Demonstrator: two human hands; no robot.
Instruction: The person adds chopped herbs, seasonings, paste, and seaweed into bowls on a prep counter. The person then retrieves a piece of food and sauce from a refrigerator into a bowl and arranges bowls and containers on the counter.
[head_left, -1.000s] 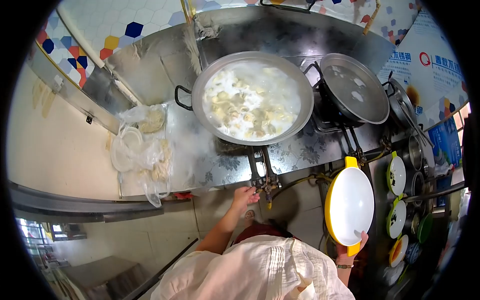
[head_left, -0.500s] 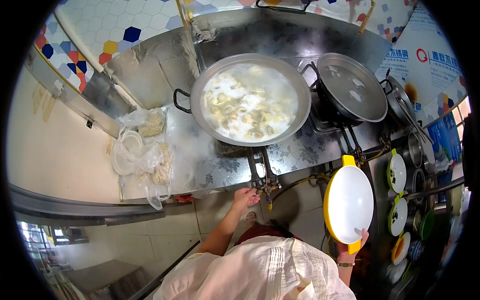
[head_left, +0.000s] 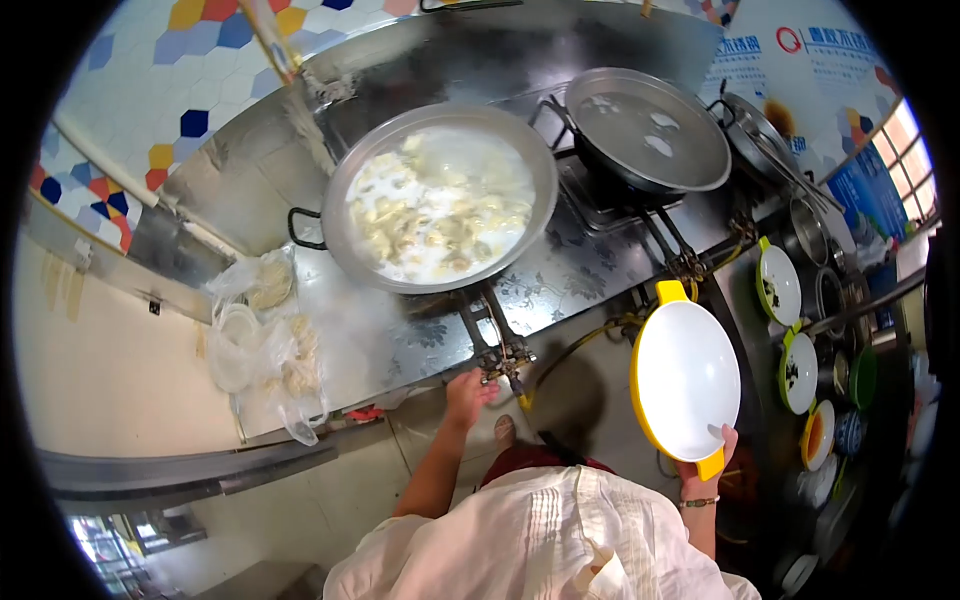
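My left hand (head_left: 468, 397) is at the gas valve (head_left: 506, 364) under the front edge of the stove, its fingers bent near the small lever. What the fingertips grip is too small to tell. My right hand (head_left: 712, 462) grips the lower handle of a yellow bowl with a white inside (head_left: 688, 380), which looks empty. Above the valve, a wide pan (head_left: 335, 228) holds pale pieces boiling in white foamy water. To its right, a second pan (head_left: 650, 135) contains cloudy water with a few white foam patches.
Plastic bags of noodles (head_left: 298, 360) lie at the counter's left end. At the right stand green bowls (head_left: 798, 372), an orange-rimmed bowl (head_left: 818, 436) and metal pots (head_left: 806, 232). Another pan (head_left: 752, 130) with utensils is at the back right. A yellow hose (head_left: 580, 340) hangs below the counter.
The view has turned right, so the pans appear farther left and tilted. My left hand stays by the valve, with its fingers slightly looser. My right hand still holds the yellow bowl.
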